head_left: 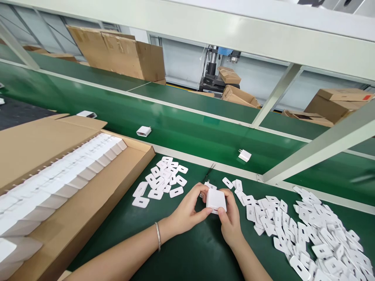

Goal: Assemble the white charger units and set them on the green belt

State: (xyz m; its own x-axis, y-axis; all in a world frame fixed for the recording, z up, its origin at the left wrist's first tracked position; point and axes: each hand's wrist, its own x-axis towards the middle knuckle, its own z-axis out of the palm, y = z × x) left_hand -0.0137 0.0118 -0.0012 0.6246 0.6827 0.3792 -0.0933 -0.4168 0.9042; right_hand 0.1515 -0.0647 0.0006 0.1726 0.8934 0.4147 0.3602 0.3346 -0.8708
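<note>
Left hand [187,210], right hand [231,220] grip charger [216,201] over bare mat [190,253] beside plate pile [307,234].

Bare dark green bench mat [193,253] lies open around the left hand [190,210] and right hand [231,220], hemmed by an open cardboard box of white chargers [88,207] on the left and a heap of flat white plastic plates [316,238] on the right. Ahead lie a smaller cluster of such plates [164,179] and, farther right, a slanting pale metal strut [322,144].
</note>
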